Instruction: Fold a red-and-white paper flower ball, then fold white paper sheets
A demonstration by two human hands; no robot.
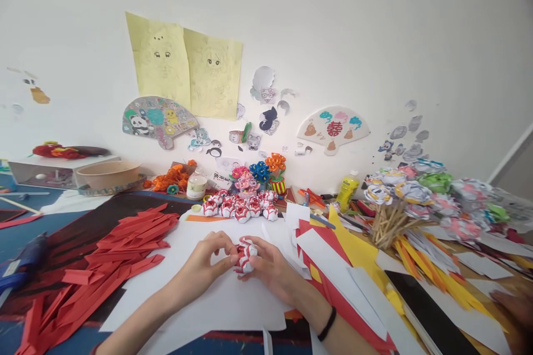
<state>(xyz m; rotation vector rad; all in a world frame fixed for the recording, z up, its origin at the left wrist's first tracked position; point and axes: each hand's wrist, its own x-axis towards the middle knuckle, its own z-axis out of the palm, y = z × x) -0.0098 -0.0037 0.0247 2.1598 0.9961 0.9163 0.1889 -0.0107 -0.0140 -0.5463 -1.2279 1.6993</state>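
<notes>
Between my two hands is a red-and-white paper flower [246, 258], held up over white paper sheets [200, 299]. My right hand [272, 266] grips it from the right side, fingers behind and thumb in front. On the left side, my left hand [212, 258] pinches the flower's edge between thumb and fingertip. Just beyond the hands stands a cluster of finished red-and-white paper flowers [242, 211]. A heap of folded red paper strips [120, 255] lies to the left of the white sheets.
A blue glue gun [25, 266] rests at far left. Paper flowers on sticks [391, 216] stand at right, near a yellow bottle [347, 191]. White strips [341, 277], yellow paper and a black flat object [428, 310] cover the right side. Another person's hand [514, 305] shows at the right edge.
</notes>
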